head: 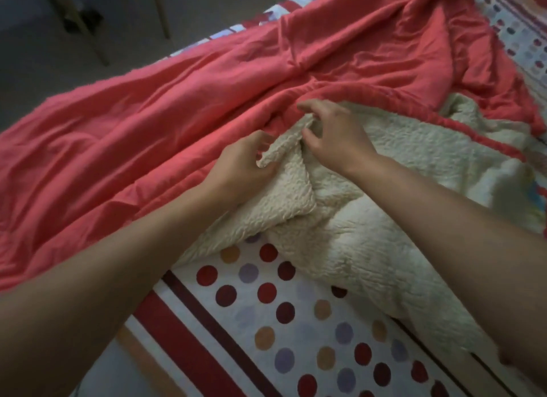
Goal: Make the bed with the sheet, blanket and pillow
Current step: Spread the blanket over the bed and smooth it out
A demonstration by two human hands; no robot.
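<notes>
On the bed, a white dotted, red-striped fabric sheet (pixel 281 322) lies bare along the near edge. Coral-pink blanket with cream fleece underside (pixel 207 86) spreads crumpled over it to the far edge, which borders the grey floor (pixel 29 56). Left hand (pixel 245 160) grips the turned-back fleece corner. Right hand (pixel 334 136), just beside it, pinches the corner's tip.

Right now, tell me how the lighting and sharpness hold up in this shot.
Head view: dim and soft overall, corners darkened; the pink blanket catches the most light mid-frame; the cream fleece smears beside the right forearm at lower right.
</notes>
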